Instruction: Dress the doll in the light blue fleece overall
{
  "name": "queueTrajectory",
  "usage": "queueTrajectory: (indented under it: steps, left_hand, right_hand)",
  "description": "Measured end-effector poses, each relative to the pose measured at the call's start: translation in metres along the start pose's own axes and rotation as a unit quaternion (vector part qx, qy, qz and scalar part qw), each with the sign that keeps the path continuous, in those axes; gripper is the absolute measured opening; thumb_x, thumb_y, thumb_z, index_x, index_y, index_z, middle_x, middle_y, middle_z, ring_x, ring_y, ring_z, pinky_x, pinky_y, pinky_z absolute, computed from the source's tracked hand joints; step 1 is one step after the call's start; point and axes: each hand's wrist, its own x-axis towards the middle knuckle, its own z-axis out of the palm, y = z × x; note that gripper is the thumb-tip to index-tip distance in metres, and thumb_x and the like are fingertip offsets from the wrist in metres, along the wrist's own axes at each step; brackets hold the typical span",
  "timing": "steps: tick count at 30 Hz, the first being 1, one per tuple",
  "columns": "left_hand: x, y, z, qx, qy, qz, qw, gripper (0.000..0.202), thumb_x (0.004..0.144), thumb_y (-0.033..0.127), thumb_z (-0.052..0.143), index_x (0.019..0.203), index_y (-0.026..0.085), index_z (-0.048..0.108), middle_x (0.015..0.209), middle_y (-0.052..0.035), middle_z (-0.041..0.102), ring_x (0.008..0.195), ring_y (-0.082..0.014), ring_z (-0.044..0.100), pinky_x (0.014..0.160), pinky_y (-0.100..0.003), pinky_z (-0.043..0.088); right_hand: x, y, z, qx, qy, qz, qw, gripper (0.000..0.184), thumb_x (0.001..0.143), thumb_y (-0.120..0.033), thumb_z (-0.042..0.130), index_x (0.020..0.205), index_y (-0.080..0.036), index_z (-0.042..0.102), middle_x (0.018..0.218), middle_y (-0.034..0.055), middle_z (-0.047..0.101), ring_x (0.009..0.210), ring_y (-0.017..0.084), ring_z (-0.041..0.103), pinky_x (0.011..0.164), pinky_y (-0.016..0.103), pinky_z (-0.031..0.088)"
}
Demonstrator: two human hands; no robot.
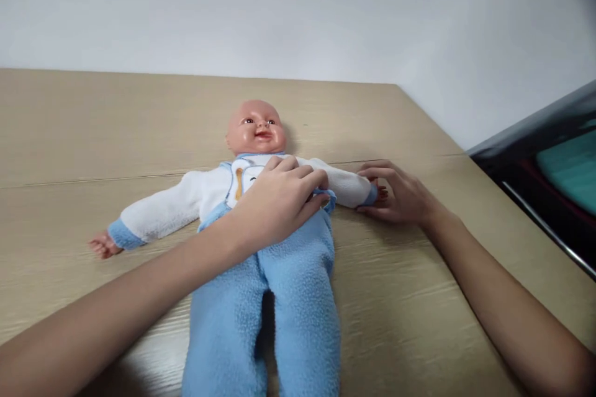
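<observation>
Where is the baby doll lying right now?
In the head view the baby doll lies face up mid-frame on the wooden table, the left hand on its chest and the right hand at its cuff.

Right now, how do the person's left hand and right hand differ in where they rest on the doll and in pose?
The left hand lies palm down on the doll at its chest, fingers curled over the blue bib edge; the right hand sits at the doll's sleeve cuff beside the table. The left hand covers fabric; the right hand cups around the doll's small hand, fingers loosely open. Both are bare and touch the doll.
</observation>
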Motion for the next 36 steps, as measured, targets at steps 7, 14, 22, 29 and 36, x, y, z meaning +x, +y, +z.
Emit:
queueTrajectory:
  steps: [7, 14, 22, 29, 36]
  left_hand:
    - [0.004, -0.003, 0.004, -0.007, 0.019, 0.009, 1.0, 0.029, 0.116, 0.044, 0.059, 0.114, 0.019, 0.073, 0.105, -0.0128, 0.081, 0.105, -0.0335, 0.066, 0.094, -0.048, 0.042]
    - [0.004, -0.009, 0.001, -0.078, 0.078, 0.149, 0.983, 0.025, 0.12, 0.032, 0.052, 0.117, 0.018, 0.072, 0.106, -0.0074, 0.08, 0.097, -0.0231, 0.066, 0.09, -0.039, 0.05]
    - [0.0, -0.015, 0.0, -0.118, 0.194, 0.213, 0.95, 0.015, 0.114, 0.031, 0.069, 0.107, 0.018, 0.073, 0.094, -0.0046, 0.077, 0.085, -0.0194, 0.066, 0.078, -0.034, 0.051]
    - [0.003, -0.016, -0.004, -0.241, 0.174, 0.077, 0.952, 0.013, 0.11, 0.026, 0.074, 0.1, 0.021, 0.067, 0.094, -0.0006, 0.075, 0.088, -0.017, 0.069, 0.083, -0.032, 0.052]
    - [0.005, -0.018, -0.002, -0.151, 0.148, 0.045, 0.976, 0.015, 0.111, 0.033, 0.068, 0.103, 0.022, 0.065, 0.111, -0.0076, 0.071, 0.105, -0.0247, 0.061, 0.101, -0.042, 0.05]
  right_hand:
    - [-0.01, -0.023, -0.011, 0.115, 0.13, 0.115, 0.978, 0.038, 0.086, -0.046, 0.092, 0.117, -0.037, 0.072, 0.117, 0.014, 0.081, 0.102, 0.033, 0.079, 0.085, 0.047, 0.058]
    - [0.035, -0.061, 0.008, 0.216, 0.249, 0.012, 0.944, 0.055, 0.068, -0.057, 0.109, 0.099, -0.034, 0.07, 0.084, 0.0005, 0.073, 0.071, 0.025, 0.067, 0.058, 0.038, 0.052]
    - [0.036, -0.097, 0.066, 0.371, 0.209, 0.035, 0.904, 0.041, 0.086, -0.041, 0.098, 0.097, -0.029, 0.061, 0.086, -0.0023, 0.068, 0.075, 0.019, 0.064, 0.068, 0.031, 0.054]
    - [0.021, -0.109, 0.059, 0.414, 0.086, -0.032, 0.906, 0.017, 0.104, -0.042, 0.08, 0.116, -0.032, 0.073, 0.112, 0.0047, 0.068, 0.108, 0.027, 0.066, 0.097, 0.042, 0.055]
    - [0.031, -0.137, 0.066, 0.681, 0.128, 0.141, 0.707, 0.03, 0.099, -0.048, 0.084, 0.084, -0.026, 0.07, 0.083, 0.0012, 0.064, 0.079, 0.02, 0.059, 0.078, 0.033, 0.055]
